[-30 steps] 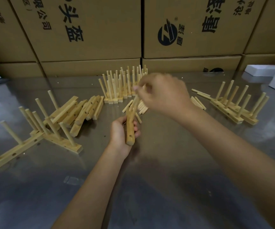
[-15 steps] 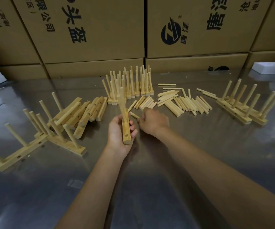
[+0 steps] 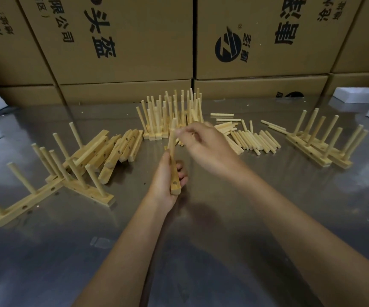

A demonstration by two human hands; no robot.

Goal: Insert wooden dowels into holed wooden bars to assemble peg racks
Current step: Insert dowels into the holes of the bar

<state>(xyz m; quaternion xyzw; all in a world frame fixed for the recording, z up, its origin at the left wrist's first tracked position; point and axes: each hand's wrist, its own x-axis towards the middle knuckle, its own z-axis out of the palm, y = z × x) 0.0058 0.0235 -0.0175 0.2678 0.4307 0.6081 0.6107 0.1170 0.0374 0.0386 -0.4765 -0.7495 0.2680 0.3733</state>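
My left hand (image 3: 164, 180) grips a holed wooden bar (image 3: 174, 182) held on end over the metal table, one hole showing near its lower end. A dowel (image 3: 173, 134) stands up from the bar's far end. My right hand (image 3: 203, 144) is just right of the bar's top, fingers curled and blurred beside the dowel; I cannot make out whether it holds another dowel. Loose dowels (image 3: 254, 140) lie in a heap behind that hand. Bare holed bars (image 3: 117, 149) lie stacked to the left.
Finished peg racks stand at the left (image 3: 52, 185), the back centre (image 3: 170, 116) and the right (image 3: 318, 147). Cardboard boxes (image 3: 121, 41) wall off the back of the steel table (image 3: 201, 251). White foam blocks (image 3: 354, 95) sit at the far right.
My right hand dropped to the table beside the bar, then rose back to the bar's top. A dowel now stands in the bar's far end. My left hand kept hold of the bar.
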